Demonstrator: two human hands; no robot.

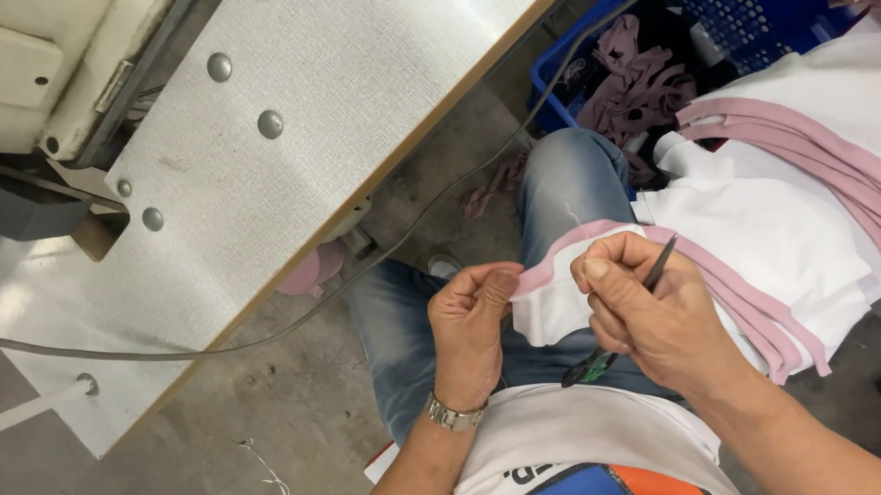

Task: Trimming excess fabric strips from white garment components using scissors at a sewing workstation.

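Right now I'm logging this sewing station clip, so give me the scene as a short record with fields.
left hand: pinches the pink trimmed edge of the white fabric piece
right hand: grips a slim dark metal tool with green handle
lap: blue jeans
behind: blue plastic crate of pink scraps
left side: white textured sewing table

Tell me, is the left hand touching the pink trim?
Touching: the head view shows the left hand pinching the end of the pink trim.
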